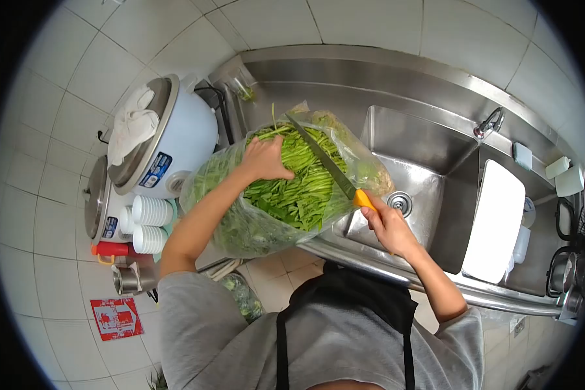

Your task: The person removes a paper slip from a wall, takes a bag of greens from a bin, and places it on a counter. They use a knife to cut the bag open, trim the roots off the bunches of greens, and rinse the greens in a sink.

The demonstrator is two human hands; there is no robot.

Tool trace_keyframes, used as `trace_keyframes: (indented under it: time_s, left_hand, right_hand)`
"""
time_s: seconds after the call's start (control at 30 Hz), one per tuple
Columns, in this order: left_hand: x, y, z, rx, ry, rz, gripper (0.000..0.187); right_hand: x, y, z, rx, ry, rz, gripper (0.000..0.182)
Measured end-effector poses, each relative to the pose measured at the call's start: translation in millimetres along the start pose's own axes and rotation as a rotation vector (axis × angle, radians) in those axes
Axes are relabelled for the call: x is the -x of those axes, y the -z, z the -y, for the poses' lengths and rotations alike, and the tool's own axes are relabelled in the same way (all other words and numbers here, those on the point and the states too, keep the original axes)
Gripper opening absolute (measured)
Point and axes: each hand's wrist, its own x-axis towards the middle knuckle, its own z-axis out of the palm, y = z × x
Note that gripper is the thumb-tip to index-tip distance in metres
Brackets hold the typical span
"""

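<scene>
A large clear plastic bag (224, 231), its mouth open, holds a heap of green leafy vegetables (296, 195) at the edge of the steel sink counter. My left hand (265, 158) lies on the greens inside the bag's mouth, thumb and fingers spread apart. In my right hand (385, 221) is the yellow handle of a long knife (328, 162). The blade slants up and to the left over the right part of the greens, its tip near the bag's far edge.
Right of the bag is a steel sink basin (403, 140) with a drain, then a white board (494, 221) and a faucet (489, 123). On the left stand a large rice cooker (188, 130) and stacked white cups (151, 224). Another bag of greens (242, 296) is below.
</scene>
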Motion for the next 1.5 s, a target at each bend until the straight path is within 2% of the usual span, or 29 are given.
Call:
trace_keyframes:
  time_s: [0.1, 0.17, 0.2, 0.3, 0.33, 0.4, 0.43, 0.5, 0.57, 0.6, 0.67, 0.77, 0.8, 0.87, 0.9, 0.97, 1.0, 1.1, 1.2, 1.27, 1.43, 1.5]
  left_hand:
    - [3, -2, -6, -0.032, -0.009, -0.028, 0.081]
    - [6, -3, -9, -0.053, -0.023, -0.071, 0.078]
    - [9, -6, -10, -0.062, -0.029, -0.086, 0.077]
    - [11, -17, -13, -0.099, -0.064, -0.158, 0.079]
    - [13, -20, -15, -0.12, -0.041, -0.114, 0.081]
    - [20, -35, -14, -0.141, -0.078, -0.186, 0.083]
    - [17, -37, -16, -0.148, -0.098, -0.247, 0.085]
    - [20, -33, -16, -0.149, -0.117, -0.238, 0.089]
    - [20, -23, -15, -0.126, -0.154, -0.221, 0.089]
    - [13, -12, -10, 0.027, -0.089, -0.058, 0.095]
    - [-2, 11, 7, 0.326, 0.046, 0.29, 0.108]
    - [-38, 16, 35, 0.691, 0.214, 0.603, 0.117]
    - [-42, 18, 24, 0.604, 0.142, 0.69, 0.117]
    - [-47, 28, 8, 0.439, 0.153, 0.807, 0.118]
    - [-45, 40, -5, 0.408, 0.184, 0.842, 0.121]
    - [-58, 28, 9, 0.284, 0.106, 0.888, 0.122]
    - [-57, 27, 11, 0.228, 0.078, 0.915, 0.123]
    - [-45, 17, 5, 0.229, 0.04, 0.721, 0.122]
    - [-35, 7, -13, 0.222, 0.092, 0.61, 0.11]
    - [-29, 4, -20, 0.208, 0.128, 0.548, 0.102]
    - [-11, 15, -43, 0.098, 0.168, 0.438, 0.101]
    - [-6, 11, -41, 0.055, 0.173, 0.385, 0.101]
  right_hand:
    - [6, 10, 13, 0.116, 0.003, 0.003, 0.044]
    - [8, 15, 22, 0.192, 0.008, 0.012, 0.044]
    - [8, 14, 20, 0.249, 0.076, -0.012, 0.043]
    - [-2, 12, 17, 0.408, 0.185, -0.047, 0.04]
    - [-8, 8, 22, 0.384, 0.261, -0.092, 0.039]
    - [-37, -6, 25, 0.379, 0.174, -0.006, 0.032]
    - [-46, -6, 28, 0.392, 0.143, 0.01, 0.034]
    - [-57, -8, 36, 0.408, 0.102, 0.045, 0.038]
    - [-55, -7, 15, 0.323, 0.23, 0.005, 0.035]
    - [-56, -4, 5, 0.287, 0.303, -0.023, 0.034]
    - [-50, -6, -3, 0.251, 0.263, -0.056, 0.036]
    - [-44, -15, -10, 0.224, 0.242, -0.086, 0.038]
    - [-43, -13, -6, 0.25, 0.237, -0.095, 0.038]
    - [-43, -4, 2, 0.236, 0.135, -0.032, 0.04]
    - [-43, 1, 6, 0.237, 0.131, -0.022, 0.039]
    - [-46, 4, 7, 0.228, 0.125, 0.011, 0.038]
    - [-46, 3, 9, 0.231, 0.205, -0.047, 0.039]
    - [-41, 14, 25, 0.313, 0.081, 0.083, 0.04]
    - [-47, -8, 5, 0.416, 0.119, 0.017, 0.039]
    - [-62, -23, 4, 0.351, 0.099, -0.012, 0.039]
    - [-63, -22, 0, 0.279, 0.182, -0.051, 0.037]
    - [-37, -13, -10, 0.283, 0.181, -0.031, 0.034]
